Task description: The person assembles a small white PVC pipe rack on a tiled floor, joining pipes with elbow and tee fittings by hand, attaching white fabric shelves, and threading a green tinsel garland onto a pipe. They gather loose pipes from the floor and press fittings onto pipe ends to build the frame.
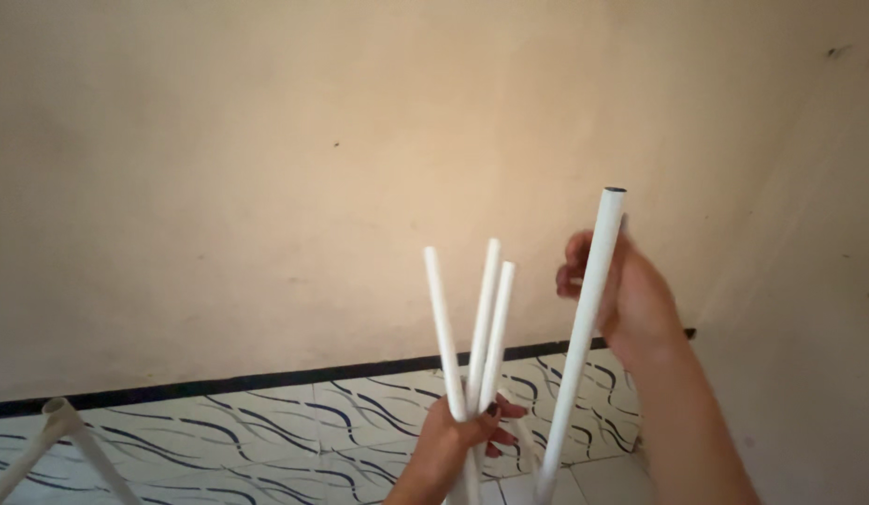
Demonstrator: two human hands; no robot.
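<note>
My left hand point(458, 438) is low in the view, closed around a bundle of three thin white rods point(479, 323) that fan upward. My right hand point(626, 295) is higher and to the right, gripping a thicker white tube point(588, 309) near its open top end. This tube stands almost upright and runs down past the lower edge of the view, close beside the bundle. Both forearms enter from the bottom.
A plain beige wall point(313, 168) fills most of the view and meets a side wall at the right. Below it lies a white tiled floor with dark wavy lines point(266, 421). A white tube frame joint point(60, 421) pokes in at the bottom left.
</note>
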